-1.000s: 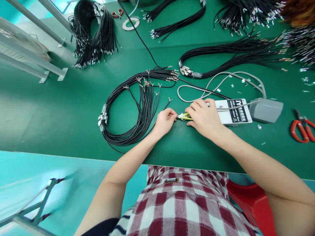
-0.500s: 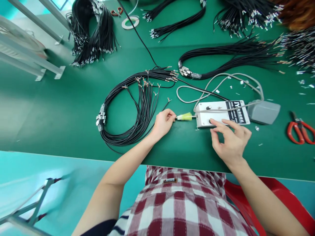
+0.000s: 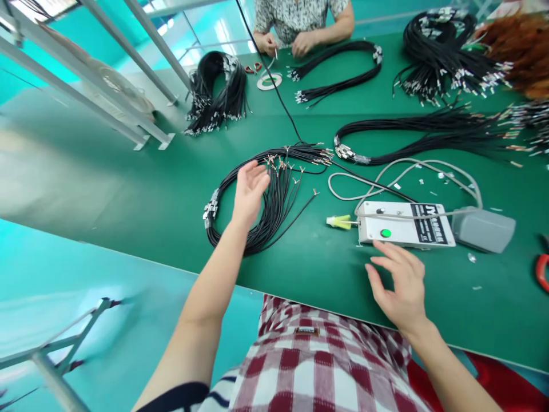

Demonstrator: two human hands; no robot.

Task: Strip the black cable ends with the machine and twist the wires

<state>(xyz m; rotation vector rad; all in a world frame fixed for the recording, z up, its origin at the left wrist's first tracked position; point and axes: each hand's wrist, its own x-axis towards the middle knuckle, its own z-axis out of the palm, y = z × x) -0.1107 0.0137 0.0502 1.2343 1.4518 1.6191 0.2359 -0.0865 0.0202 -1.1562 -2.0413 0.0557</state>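
My left hand [image 3: 250, 193] is open over the left part of a looped bundle of black cables [image 3: 268, 223], fingers apart. Several cable ends there are stripped and splayed to bare copper. My right hand [image 3: 398, 280], also open and holding nothing, hovers at the front edge of a white electric box [image 3: 405, 223] with a green button [image 3: 385, 233] and a black knob. From the box's left side sticks a yellow-green cone-shaped tip [image 3: 339, 221], with no cable in it. A grey cord [image 3: 429, 162] loops behind the box.
A grey pedal-like block [image 3: 484, 229] sits right of the box, red-handled pliers [image 3: 542, 272] at the right edge. More black cable bundles [image 3: 360, 123] lie behind. Across the table are another person's hands [image 3: 303, 43]. Metal posts [image 3: 141, 103] stand at left.
My left hand has let go of a cable at the yellow-green tip and moved left over the bundle. My right hand has come off the button toward me. The view has tilted up.
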